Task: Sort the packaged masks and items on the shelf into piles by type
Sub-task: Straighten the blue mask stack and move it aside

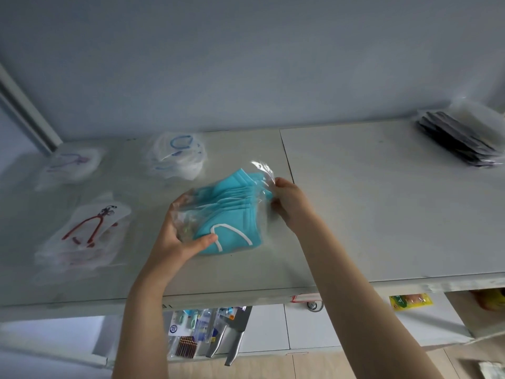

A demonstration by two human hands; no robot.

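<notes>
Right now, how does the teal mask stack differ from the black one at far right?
Colour: the stack of teal masks in clear plastic against the stack of black masks in clear plastic. State: the teal stack is gripped by the left hand and right hand; the black stack lies untouched. Place: teal at the middle of the grey shelf, black at its far right. Shared: both are wrapped, fanned stacks.

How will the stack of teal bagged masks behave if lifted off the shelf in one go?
Probably floppy: the teal masks are thin folded fabric, fanned out unevenly. Likely slippery too, since the glossy clear bags could slide apart, which may be why the left hand and right hand both hold it.
</notes>
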